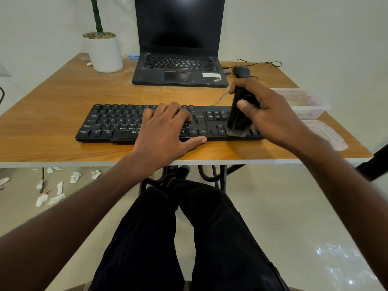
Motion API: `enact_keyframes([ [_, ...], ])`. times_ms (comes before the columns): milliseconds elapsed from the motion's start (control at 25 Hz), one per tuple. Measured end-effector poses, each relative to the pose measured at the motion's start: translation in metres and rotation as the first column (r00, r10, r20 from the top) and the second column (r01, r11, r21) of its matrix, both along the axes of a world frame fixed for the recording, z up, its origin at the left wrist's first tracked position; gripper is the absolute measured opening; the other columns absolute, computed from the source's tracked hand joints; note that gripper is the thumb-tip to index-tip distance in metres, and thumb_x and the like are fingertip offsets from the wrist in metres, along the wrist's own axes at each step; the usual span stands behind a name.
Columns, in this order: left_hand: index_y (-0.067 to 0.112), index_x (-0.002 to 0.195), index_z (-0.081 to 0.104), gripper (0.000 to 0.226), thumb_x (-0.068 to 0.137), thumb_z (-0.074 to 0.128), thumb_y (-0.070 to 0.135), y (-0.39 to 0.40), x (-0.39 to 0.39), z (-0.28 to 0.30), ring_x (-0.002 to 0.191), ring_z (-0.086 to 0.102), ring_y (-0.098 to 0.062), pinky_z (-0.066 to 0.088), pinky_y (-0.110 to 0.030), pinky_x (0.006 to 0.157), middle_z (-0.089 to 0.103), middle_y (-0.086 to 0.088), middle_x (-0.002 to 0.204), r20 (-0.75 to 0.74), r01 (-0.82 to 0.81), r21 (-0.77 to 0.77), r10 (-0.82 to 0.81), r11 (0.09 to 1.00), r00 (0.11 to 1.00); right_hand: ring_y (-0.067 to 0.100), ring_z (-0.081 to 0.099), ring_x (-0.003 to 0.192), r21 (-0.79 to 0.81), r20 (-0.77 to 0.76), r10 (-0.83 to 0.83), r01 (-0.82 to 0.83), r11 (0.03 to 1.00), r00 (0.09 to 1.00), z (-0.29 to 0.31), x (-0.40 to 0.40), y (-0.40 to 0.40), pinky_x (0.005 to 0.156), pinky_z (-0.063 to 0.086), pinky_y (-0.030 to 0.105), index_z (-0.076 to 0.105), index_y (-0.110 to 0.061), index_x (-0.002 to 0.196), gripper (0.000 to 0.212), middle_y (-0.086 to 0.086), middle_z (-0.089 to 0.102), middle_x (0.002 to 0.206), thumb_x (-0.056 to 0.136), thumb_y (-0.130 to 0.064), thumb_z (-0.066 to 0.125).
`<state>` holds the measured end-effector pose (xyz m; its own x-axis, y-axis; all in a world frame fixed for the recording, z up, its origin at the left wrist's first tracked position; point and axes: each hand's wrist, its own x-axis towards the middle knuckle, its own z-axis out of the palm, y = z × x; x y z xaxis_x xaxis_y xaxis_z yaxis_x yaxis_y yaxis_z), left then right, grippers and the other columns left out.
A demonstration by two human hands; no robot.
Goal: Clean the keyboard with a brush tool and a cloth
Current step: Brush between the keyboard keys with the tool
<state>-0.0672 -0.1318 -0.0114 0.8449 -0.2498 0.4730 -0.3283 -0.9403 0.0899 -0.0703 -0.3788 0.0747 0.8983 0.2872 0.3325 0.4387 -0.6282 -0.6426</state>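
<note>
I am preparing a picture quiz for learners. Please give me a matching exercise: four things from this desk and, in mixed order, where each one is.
Things:
1. brush
2. left hand
3. mouse
4. plant pot

Places:
A. far left corner of the table
B. resting flat on the keyboard
C. right of the laptop
D. gripped upright in the right hand

Pairs: 1-D, 2-B, 3-C, 4-A

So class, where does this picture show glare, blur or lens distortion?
Head view: glare on the dark laptop screen and the glossy floor at lower right; wide-angle bending of the table edges; the brush bristle end looks slightly blurred; the keyboard legends are soft.
</note>
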Motion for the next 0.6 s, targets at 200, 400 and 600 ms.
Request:
enact_keyframes([
  [200, 0.031, 0.123, 0.059, 0.069, 0.088, 0.043, 0.087, 0.0, -0.001, -0.001, 0.116, 0.05, -0.019, 0.033, -0.043, 0.098, 0.053, 0.006, 0.122, 0.016, -0.001, -0.001, 0.001, 1.0, 1.0, 0.016, 0.063, 0.114, 0.073, -0.021, 0.252, -0.25, 0.966, 0.968, -0.015, -0.006, 0.014, 0.081, 0.062, 0.032, 0.056, -0.036, 0.126, 0.036, -0.005, 0.057, 0.121, 0.106, -0.007, 0.05],
  [400, 0.031, 0.123, 0.06, 0.068, 0.088, 0.044, 0.087, -0.001, 0.0, 0.0, 0.116, 0.05, -0.019, 0.032, -0.042, 0.098, 0.053, 0.007, 0.122, 0.014, 0.001, -0.003, -0.001, 1.0, 1.0, 0.018, 0.057, 0.109, -0.165, 0.16, 0.026, 0.001, 0.986, 0.987, -0.008, -0.002, -0.004, 0.081, 0.055, 0.032, 0.054, -0.034, 0.13, 0.035, -0.003, 0.06, 0.118, 0.104, -0.011, 0.056],
  [600, 0.031, 0.123, 0.061, 0.067, 0.09, 0.043, 0.086, 0.0, -0.001, -0.001, 0.114, 0.051, -0.017, 0.032, -0.041, 0.097, 0.054, 0.007, 0.12, 0.021, 0.007, -0.011, -0.006, 1.0, 1.0, 0.012, 0.061, 0.111, -0.071, 0.155, 0.155, -0.146, 0.987, 0.976, -0.024, -0.007, 0.009, 0.087, 0.061, 0.038, 0.054, -0.034, 0.133, 0.036, -0.01, 0.06, 0.117, 0.104, -0.013, 0.057],
])
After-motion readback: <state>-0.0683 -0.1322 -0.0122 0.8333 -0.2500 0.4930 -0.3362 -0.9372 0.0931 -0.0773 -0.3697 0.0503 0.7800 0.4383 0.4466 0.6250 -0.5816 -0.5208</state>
